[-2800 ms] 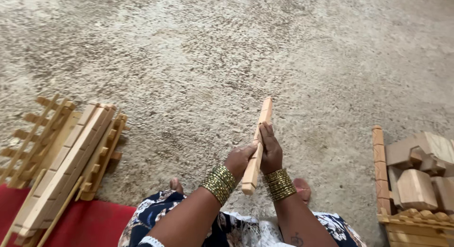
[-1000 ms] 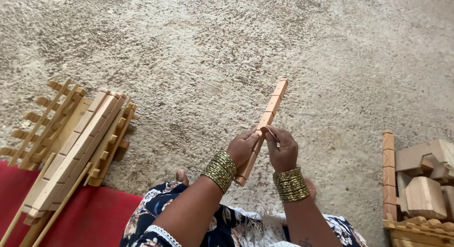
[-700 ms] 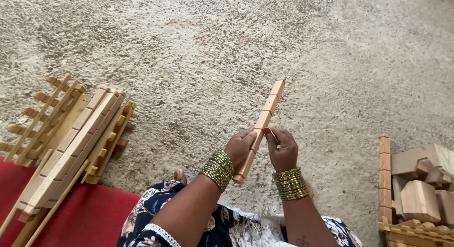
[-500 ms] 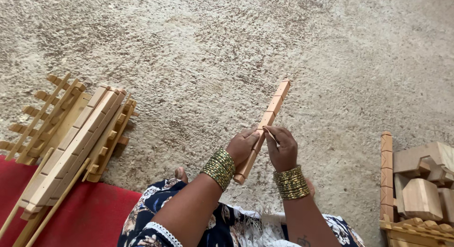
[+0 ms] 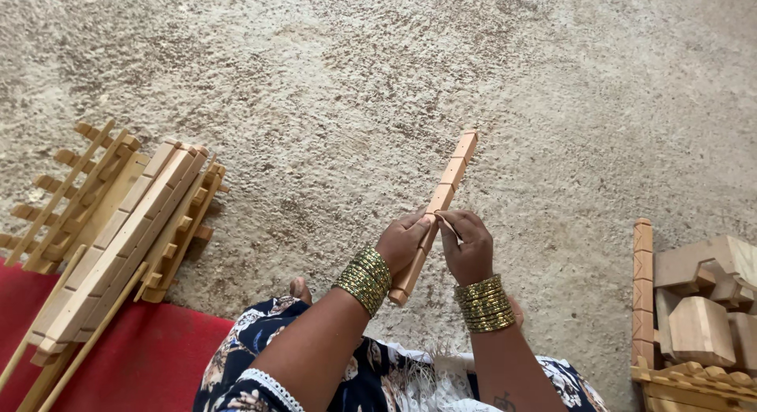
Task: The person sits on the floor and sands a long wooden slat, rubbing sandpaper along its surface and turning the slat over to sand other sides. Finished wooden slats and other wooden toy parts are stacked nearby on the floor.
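Observation:
A long notched wooden strip (image 5: pixel 446 186) slants from my lap up to the right over the rough ground. My left hand (image 5: pixel 402 242) grips its lower half from the left side. My right hand (image 5: pixel 467 246) rests against the strip's right side, thumb and finger pinched on a small thin piece I cannot make out. Both wrists carry stacks of gold bangles (image 5: pixel 364 276). The strip's lower end (image 5: pixel 399 295) sticks out below my left hand.
A pile of notched wooden strips and slats (image 5: pixel 110 223) lies at the left, partly on a red cloth (image 5: pixel 150 357). At the right edge stand wooden blocks (image 5: pixel 702 302) behind an upright strip (image 5: pixel 643 286). Rough sandy ground (image 5: pixel 355 81) fills the rest.
The strip has tilted from nearly upright to a steeper slant toward the right. Both hands stay on it, with only small shifts over the last second.

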